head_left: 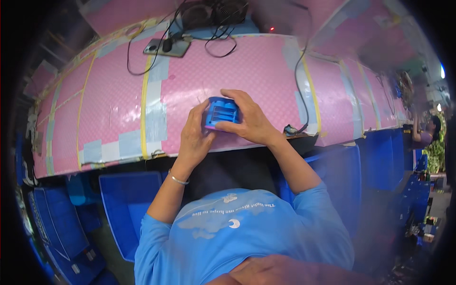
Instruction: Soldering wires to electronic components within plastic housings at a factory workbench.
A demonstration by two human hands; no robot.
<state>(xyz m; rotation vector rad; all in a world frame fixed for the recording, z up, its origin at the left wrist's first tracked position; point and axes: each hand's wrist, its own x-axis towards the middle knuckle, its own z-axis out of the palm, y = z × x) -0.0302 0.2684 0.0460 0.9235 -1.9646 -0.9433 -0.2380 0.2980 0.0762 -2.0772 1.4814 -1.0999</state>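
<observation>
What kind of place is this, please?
Probably a small assembly workshop: a taped pink worktable, blue plastic crates beneath, cables and a phone on top. Both hands hold a small blue device.

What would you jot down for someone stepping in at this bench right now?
Left hand: holds the left side of the small blue plastic block, thumb against its edge.
Right hand: wraps over the block's right side and top, fingers curled across it.
The block sits just above the pink padded worktable, near its front edge; its slotted face points up.
Done: block picked up and gripped by both hands.
Left: cannot tell from this view; nothing else lies close to the hands. A phone with cables lies at the table's far side.
</observation>
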